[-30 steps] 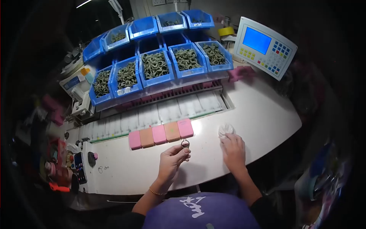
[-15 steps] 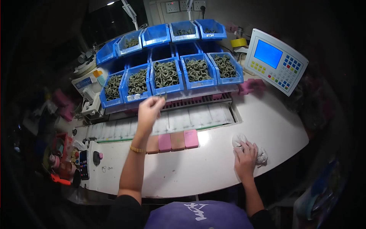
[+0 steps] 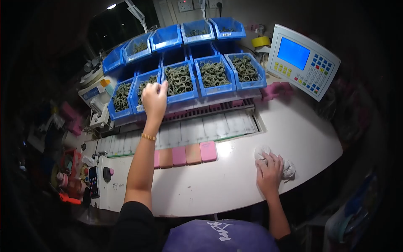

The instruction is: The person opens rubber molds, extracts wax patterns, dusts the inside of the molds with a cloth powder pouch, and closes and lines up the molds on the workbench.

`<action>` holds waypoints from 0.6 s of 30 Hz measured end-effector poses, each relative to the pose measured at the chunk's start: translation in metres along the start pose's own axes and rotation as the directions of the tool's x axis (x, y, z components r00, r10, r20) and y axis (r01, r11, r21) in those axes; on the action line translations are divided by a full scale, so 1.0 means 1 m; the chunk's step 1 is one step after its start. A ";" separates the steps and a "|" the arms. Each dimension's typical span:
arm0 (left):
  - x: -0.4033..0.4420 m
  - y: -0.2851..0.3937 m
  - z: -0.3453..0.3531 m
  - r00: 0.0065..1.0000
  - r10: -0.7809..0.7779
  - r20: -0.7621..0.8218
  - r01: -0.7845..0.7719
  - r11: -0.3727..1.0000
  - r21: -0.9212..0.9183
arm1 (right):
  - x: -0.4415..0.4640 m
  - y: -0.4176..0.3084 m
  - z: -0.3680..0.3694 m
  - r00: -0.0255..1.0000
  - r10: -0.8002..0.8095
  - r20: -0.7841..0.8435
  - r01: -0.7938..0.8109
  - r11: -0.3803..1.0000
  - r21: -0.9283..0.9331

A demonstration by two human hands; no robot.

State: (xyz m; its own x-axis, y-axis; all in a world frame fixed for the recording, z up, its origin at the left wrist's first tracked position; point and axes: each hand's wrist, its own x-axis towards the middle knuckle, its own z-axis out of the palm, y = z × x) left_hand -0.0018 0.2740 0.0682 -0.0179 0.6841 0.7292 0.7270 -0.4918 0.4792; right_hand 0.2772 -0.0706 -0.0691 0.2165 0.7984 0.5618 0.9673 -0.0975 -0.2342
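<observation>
Two hands are being held well apart, cloth [image 3: 289, 171] being covered by right hand [image 3: 270, 171], left hand [image 3: 154, 100] being poised before bins [image 3: 216, 90] of rings [image 3: 213, 74], both grips unclear, knocks best being avoided.

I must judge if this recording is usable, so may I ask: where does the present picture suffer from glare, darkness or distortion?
Head view: glare on the table beside the rightmost pink block; head view: black surround, dim lower-right clutter, apparent wide-lens bowing; head view: heaped rings hard to separate individually.
</observation>
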 end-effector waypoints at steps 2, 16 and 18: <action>-0.052 0.014 -0.018 0.969 0.071 0.235 -0.048 0.993 -0.105 | 0.001 0.000 -0.001 1.000 -0.010 -0.001 0.010 1.000 -0.001; -0.187 0.070 -0.009 0.514 0.217 0.830 -0.218 0.969 -0.119 | -0.001 -0.008 0.005 0.993 -0.051 -0.110 0.051 0.999 0.000; -0.209 0.077 -0.016 0.608 0.368 0.704 -0.213 0.929 -0.301 | -0.002 -0.025 0.014 0.998 0.007 -0.057 0.013 0.940 0.342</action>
State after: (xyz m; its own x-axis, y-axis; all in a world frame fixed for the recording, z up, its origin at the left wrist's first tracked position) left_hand 0.0466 0.0844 -0.0396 0.7395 0.6141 0.2757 0.4726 -0.7653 0.4370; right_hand 0.2511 -0.0621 -0.0755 0.2303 0.7624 0.6047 0.8665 0.1221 -0.4840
